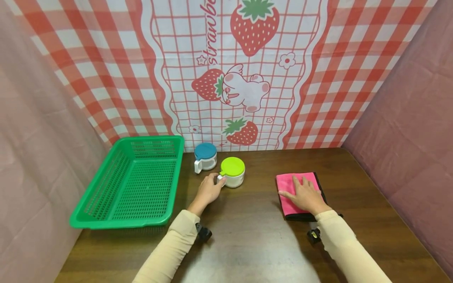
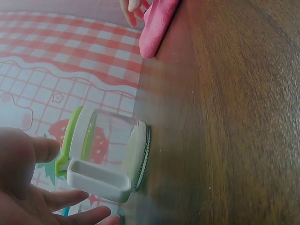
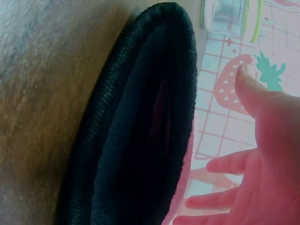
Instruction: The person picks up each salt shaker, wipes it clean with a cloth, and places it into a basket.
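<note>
A glass jar with a lime-green lid and a white handle stands upright on the table; something white shows at its base. My left hand is at that handle, thumb and fingers spread on either side of it; whether they touch it I cannot tell. Just behind stands a similar jar with a blue lid. On the right, my right hand lies over a folded pink cloth with black edging, its fingers spread. In the right wrist view, the cloth's black folded edge is close to the camera.
A green perforated plastic basket stands at the left of the brown wooden table. Behind the table hangs a red-checked strawberry curtain. Pink fabric hangs along the right side.
</note>
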